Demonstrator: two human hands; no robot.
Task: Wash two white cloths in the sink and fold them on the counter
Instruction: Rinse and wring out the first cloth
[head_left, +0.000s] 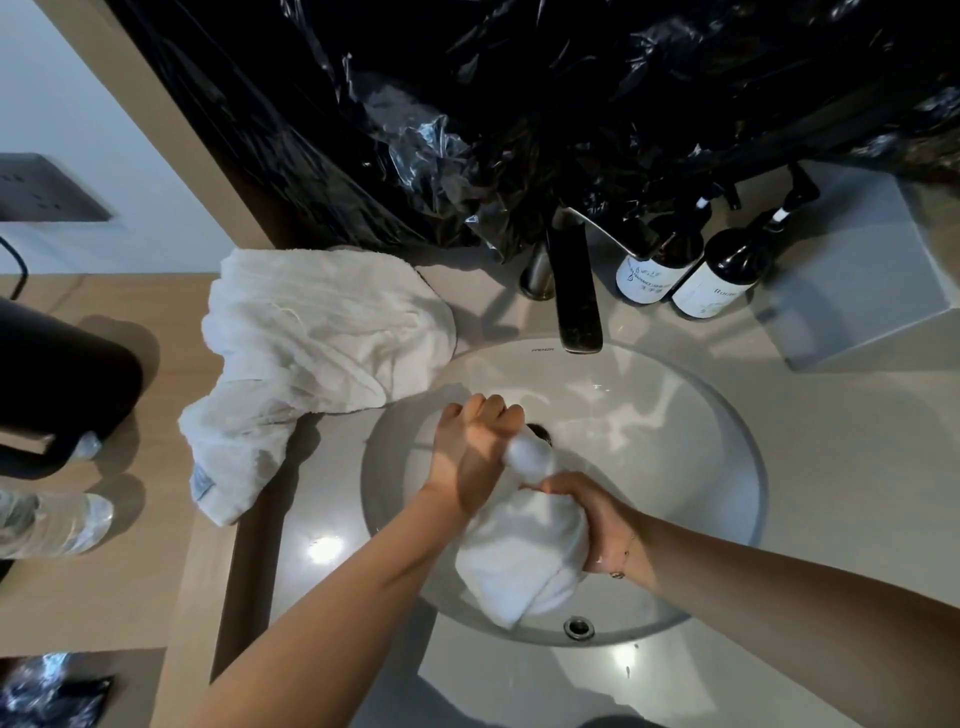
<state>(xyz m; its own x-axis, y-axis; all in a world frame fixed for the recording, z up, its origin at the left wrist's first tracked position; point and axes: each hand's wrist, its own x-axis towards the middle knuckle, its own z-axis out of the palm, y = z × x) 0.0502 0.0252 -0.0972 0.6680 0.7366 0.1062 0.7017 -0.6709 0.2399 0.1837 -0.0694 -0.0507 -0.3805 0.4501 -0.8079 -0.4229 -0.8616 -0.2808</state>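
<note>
A white cloth (524, 556) is bunched into a twisted roll over the round white sink (675, 415). My left hand (475, 447) grips its upper end, where a knob of cloth sticks out beside the fingers. My right hand (597, 525) clutches the roll lower down on its right side. The cloth's loose end hangs toward the near wall of the basin. A second white cloth (311, 353) lies crumpled on the counter left of the sink, one corner drooping over the counter step. The dark faucet (574, 296) points into the basin; no water stream shows.
Two dark pump bottles (691, 270) stand behind the sink at the right, beside a grey box (852, 270). Black plastic sheeting (519, 104) covers the wall behind. A black appliance (57, 384) and clear plastic bottles (52, 525) sit on the wooden counter at the left.
</note>
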